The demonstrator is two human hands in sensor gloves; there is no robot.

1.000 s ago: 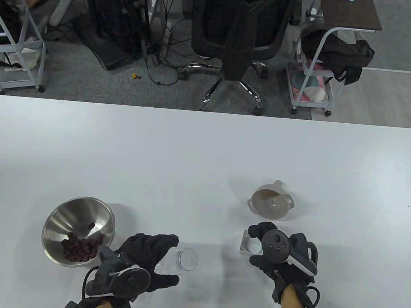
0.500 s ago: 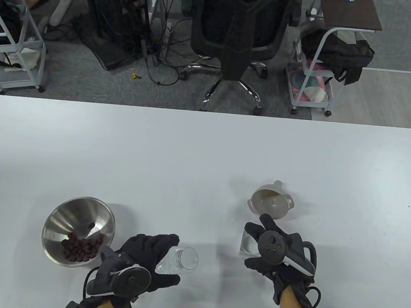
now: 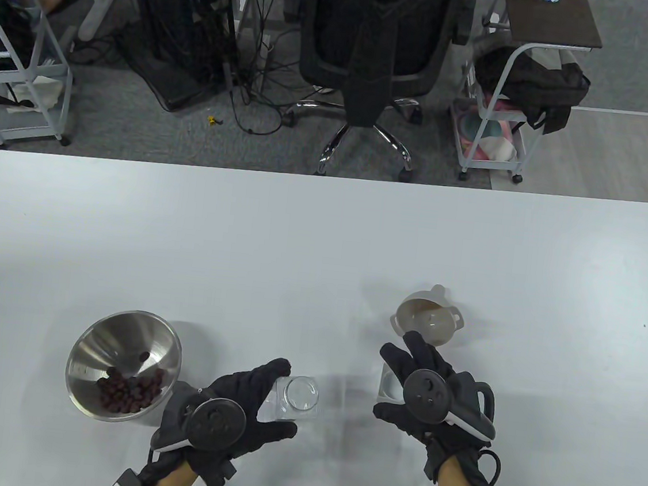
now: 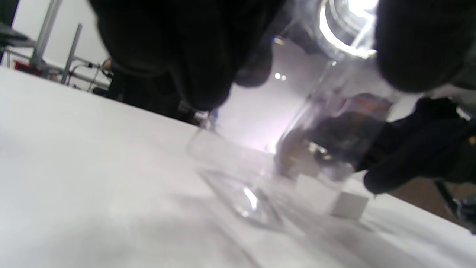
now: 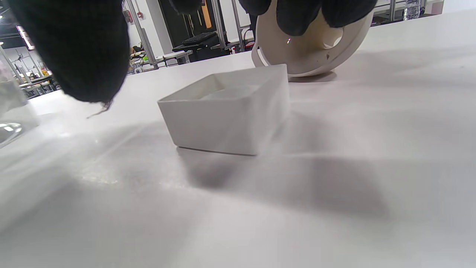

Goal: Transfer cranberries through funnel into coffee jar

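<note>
bright even overhead light, soft shadows, left wrist view blurred

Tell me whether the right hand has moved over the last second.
Yes. The right hand has reached away from the person, its fingertips now closer to the funnel, which has not moved.

One metal bowl (image 3: 123, 364) holding a heap of cranberries (image 3: 129, 390), too many and too clustered to count; one clear glass jar (image 3: 293, 402); one funnel (image 3: 429, 318); one small white square box (image 5: 227, 111); two gloved hands.
</note>
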